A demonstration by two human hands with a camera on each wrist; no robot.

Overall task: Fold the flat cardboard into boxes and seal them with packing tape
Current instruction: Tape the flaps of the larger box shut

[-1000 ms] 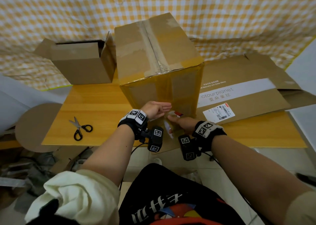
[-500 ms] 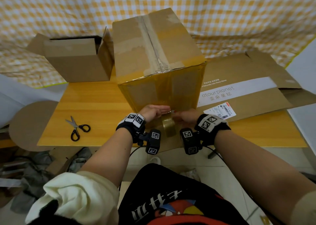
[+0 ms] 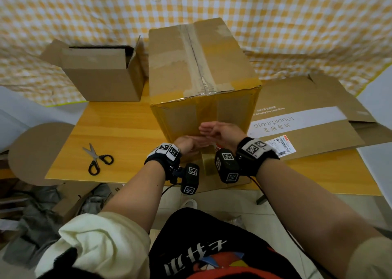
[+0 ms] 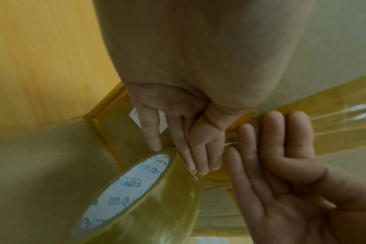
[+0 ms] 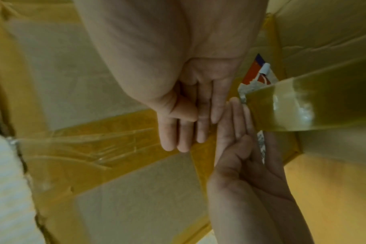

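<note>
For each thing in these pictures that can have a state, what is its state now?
Big box: upright, top seam taped shut.
Small box: top flaps open.
Flat cardboard: unfolded, lying on the table.
Scissors: blades open, lying on the table.
Tape roll: at the foot of the big box, strip running up its front.
Left hand: fingers straight, touching the tape roll.
Right hand: fingers straight, against the tape strip.

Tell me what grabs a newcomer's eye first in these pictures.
The tall taped box standing mid-table dominates, with both hands flat against its near face: the left hand low beside the tape roll, the right hand just above it. Next come the black-handled scissors lying on the table's left side and the open-topped smaller box behind them.
</note>
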